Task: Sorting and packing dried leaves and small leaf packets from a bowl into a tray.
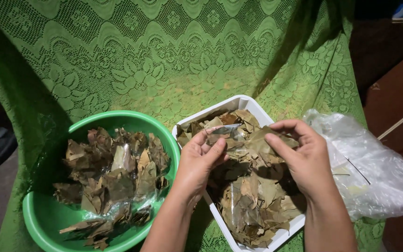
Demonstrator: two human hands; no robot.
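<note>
Green lace cloth [173, 56] underneath, both hands over the white tray [239, 101] of dried leaves, left hand [200, 161] and right hand [304, 156] pinched on one dry leaf [253, 140] between them, green basin [47, 219] of leaves left, clear plastic bag [374, 172] right.

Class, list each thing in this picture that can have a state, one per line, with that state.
Green bowl: holds dry leaves.
White tray: heaped with dry leaves.
Plastic bag: crumpled, lying beside the tray.
Left hand: pinching a leaf.
Right hand: pinching the same leaf.
Lace cloth: spread under everything.
</note>
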